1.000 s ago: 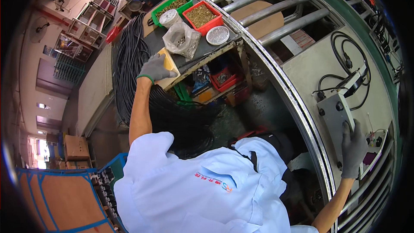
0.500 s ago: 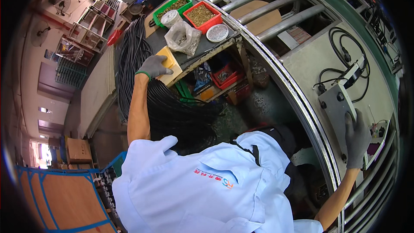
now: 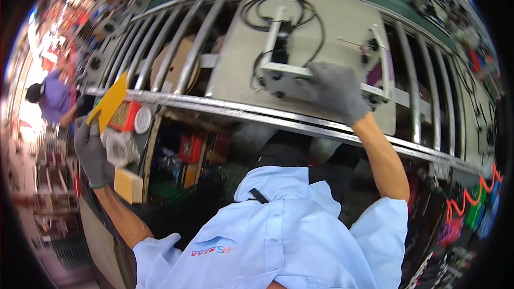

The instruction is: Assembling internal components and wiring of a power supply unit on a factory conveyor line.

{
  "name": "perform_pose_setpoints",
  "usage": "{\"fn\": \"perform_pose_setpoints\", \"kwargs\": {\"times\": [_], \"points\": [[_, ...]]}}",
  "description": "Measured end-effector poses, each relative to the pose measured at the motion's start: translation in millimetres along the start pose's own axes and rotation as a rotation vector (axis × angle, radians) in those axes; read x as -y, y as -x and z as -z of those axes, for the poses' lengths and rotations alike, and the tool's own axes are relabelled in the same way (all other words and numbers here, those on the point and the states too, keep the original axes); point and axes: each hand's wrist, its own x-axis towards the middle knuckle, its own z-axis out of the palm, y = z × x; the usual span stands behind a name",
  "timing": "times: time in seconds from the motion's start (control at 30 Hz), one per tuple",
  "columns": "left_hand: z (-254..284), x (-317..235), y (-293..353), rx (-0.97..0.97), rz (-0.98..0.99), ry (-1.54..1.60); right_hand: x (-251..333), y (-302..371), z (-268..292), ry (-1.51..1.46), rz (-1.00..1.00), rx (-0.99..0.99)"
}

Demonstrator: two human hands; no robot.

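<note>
My left hand (image 3: 90,147), in a grey glove, is closed on a thin yellow sheet (image 3: 108,106), pinched at its lower end and held tilted above the side bench. Below that wrist lies a yellow-topped stack (image 3: 128,186). My right hand (image 3: 338,92), also gloved, is closed over the long side of a white and grey metal frame (image 3: 290,70); its fingertips are partly hidden. The frame rests on a pale board (image 3: 231,72) on the roller conveyor. A black cable (image 3: 321,35) loops behind the frame.
Steel rollers (image 3: 190,48) flank the board, and a metal rail (image 3: 235,108) runs along the near edge. On the side bench are a red bin (image 3: 122,116), a white round lid (image 3: 143,120) and a plastic bag (image 3: 120,147). Another person (image 3: 51,96) stands far left. A coiled orange hose (image 3: 471,199) hangs at right.
My view has swung right toward the conveyor. My left hand has lifted a yellow sheet off the stack. My right hand remains at the metal frame, which now lies more squarely before me.
</note>
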Motion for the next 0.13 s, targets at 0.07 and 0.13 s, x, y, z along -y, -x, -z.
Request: {"fn": "perform_pose_setpoints", "kwargs": {"times": [0.07, 0.13], "points": [[-48, -51, -24, 0.07, -0.092, 0.292, 2, -1, -2, 0.02, -0.019, -0.01], [-78, -94, -43, 0.162, -0.147, 0.336, 5, 2, 0, -0.042, 0.153, -0.301]]}}
